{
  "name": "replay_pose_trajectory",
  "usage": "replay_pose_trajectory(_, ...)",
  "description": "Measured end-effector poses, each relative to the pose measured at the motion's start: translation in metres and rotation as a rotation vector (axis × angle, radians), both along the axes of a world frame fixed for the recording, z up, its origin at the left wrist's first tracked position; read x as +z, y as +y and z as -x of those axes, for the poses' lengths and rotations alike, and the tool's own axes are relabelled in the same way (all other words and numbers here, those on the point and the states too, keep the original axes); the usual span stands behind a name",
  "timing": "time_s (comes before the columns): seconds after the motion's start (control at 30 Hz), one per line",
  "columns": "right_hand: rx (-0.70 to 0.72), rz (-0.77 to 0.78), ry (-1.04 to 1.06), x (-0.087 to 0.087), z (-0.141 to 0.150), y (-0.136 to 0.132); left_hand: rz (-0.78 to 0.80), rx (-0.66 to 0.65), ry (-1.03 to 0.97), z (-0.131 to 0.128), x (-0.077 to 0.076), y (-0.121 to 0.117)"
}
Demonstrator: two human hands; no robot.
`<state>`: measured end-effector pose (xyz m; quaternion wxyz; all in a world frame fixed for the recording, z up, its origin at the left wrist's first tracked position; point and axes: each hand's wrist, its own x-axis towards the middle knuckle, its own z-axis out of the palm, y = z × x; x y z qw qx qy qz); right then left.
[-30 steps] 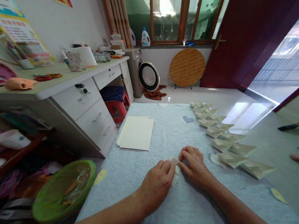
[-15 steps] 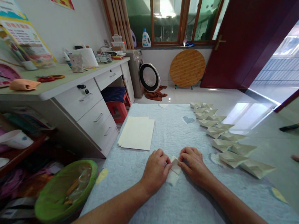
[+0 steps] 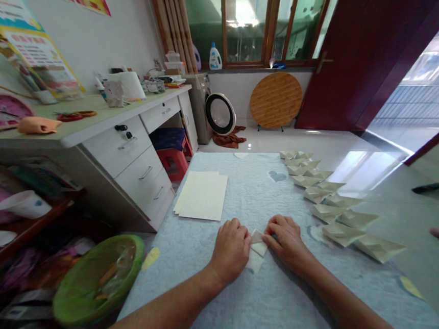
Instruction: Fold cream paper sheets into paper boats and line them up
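A small folded piece of cream paper (image 3: 258,244) lies on the light blue quilted cloth (image 3: 232,312) in front of me. My left hand (image 3: 232,248) grips its left corner, fingers curled with the thumb mostly hidden. On the opposite side my right hand (image 3: 285,238) pinches the right corner between thumb and bent fingers. The paper has a diamond-like outline with a fold line across it. Several folded paper boats (image 3: 343,233) stand in two rows at the right of the cloth. Beyond my left hand rests a short stack of cream sheets (image 3: 203,196).
A green basin (image 3: 99,280) with a plastic bag inside stands on the floor at the left. Behind it is a white desk (image 3: 138,161) with drawers, and a red stool (image 3: 172,153) sits beneath. A washing machine (image 3: 201,107) has its door open at the back.
My left thumb has tucked in behind the fingers, and the left hand's fingers sit closer along the paper's edge. The right hand has barely shifted. The view has moved very slightly.
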<state>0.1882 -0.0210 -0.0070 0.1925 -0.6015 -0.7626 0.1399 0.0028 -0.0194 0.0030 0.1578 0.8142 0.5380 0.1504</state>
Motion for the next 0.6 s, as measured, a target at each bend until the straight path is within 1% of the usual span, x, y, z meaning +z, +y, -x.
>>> replay_pose_trajectory(0.2, -0.012, 0.005, -0.06, -0.0003, 0.0011, 0.0024, -0.062, 0.011, 0.069, -0.0018, -0.0027, -0.002)
replay_pose_trajectory(0.37, -0.029, -0.01, -0.096, -0.0008, 0.0035, 0.0018, -0.082, 0.016, 0.101, -0.0028, -0.0038, -0.0029)
replay_pose_trajectory(0.53, -0.06, -0.044, -0.097, -0.0018, 0.0056, -0.0008, -0.093, 0.021, 0.112, -0.0025, -0.0048, -0.0043)
replay_pose_trajectory(0.6, -0.073, -0.06, -0.098, -0.002, 0.0063, -0.0017, -0.088, 0.017, 0.084, -0.0012, -0.0049, -0.0047)
